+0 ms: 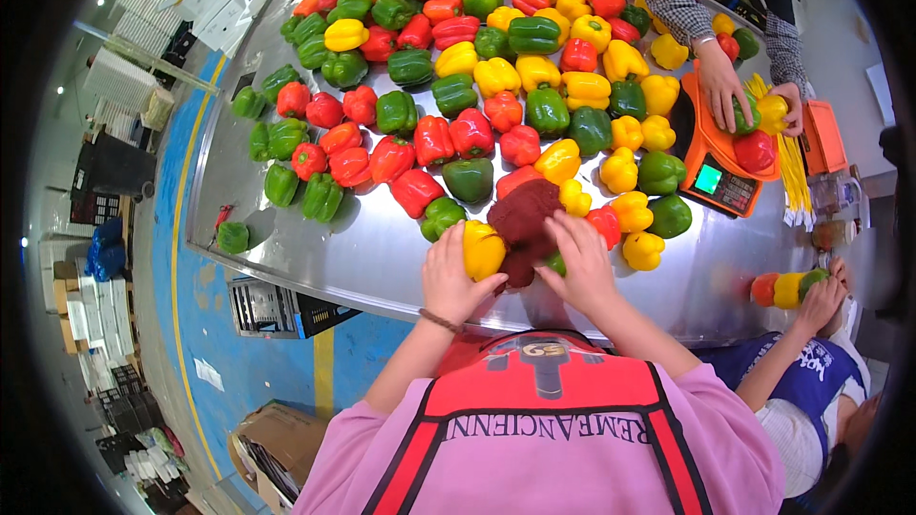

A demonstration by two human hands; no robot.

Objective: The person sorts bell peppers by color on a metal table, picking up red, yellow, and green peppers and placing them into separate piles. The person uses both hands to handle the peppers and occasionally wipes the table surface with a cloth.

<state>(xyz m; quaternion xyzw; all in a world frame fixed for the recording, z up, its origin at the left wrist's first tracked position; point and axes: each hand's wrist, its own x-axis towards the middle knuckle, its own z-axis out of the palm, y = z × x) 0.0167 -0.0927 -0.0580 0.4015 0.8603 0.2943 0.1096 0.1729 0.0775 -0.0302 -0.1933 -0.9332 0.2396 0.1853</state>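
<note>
My left hand (452,277) is closed around a yellow bell pepper (484,251) at the near edge of the metal table (382,257). Against that pepper lies a crumpled dark red cloth (525,219), bunched between my two hands. My right hand (582,267) has its fingers curled on the cloth's right side. A bit of green pepper (556,263) shows between its thumb and fingers; most of it is hidden. Just beyond the cloth lie a green pepper (443,219), a red pepper (603,225) and a yellow pepper (574,198).
Red, yellow and green peppers (468,133) cover much of the table. At the right, a person's hands (725,86) hold peppers over an orange scale (716,157). Another person's hand (822,303) is by a row of three peppers (787,290). A black crate (315,310) stands below the table.
</note>
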